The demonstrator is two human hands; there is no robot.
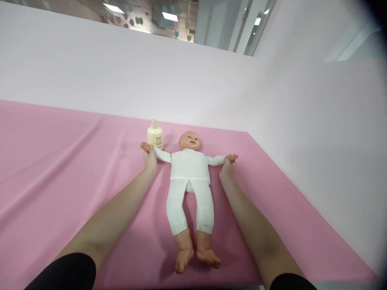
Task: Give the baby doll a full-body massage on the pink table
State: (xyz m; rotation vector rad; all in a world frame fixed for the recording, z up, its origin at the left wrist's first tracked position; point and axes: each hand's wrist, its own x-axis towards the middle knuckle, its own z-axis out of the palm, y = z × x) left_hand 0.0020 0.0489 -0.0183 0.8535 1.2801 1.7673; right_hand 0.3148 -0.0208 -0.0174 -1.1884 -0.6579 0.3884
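Note:
A baby doll [190, 169] with a white cloth body lies on its back, head away from me and feet toward me. Both its arms are stretched out sideways. My left hand [150, 159] is closed around the doll's arm at the wrist, on the left. On the other side, my right hand [228, 168] grips the doll's other wrist, with its small plastic hand showing above my fingers. Just behind my left hand stands a pale yellow bottle [155, 136] with a dark printed label, partly covered by the doll's arm.
Under the doll spreads a pink sheet [60, 169] with wrinkles at the left. A white wall [121, 76] rises behind it and another white wall [317, 133] borders the right. Above the back wall, a window strip [151, 18] shows ceiling lights and hanging heart shapes.

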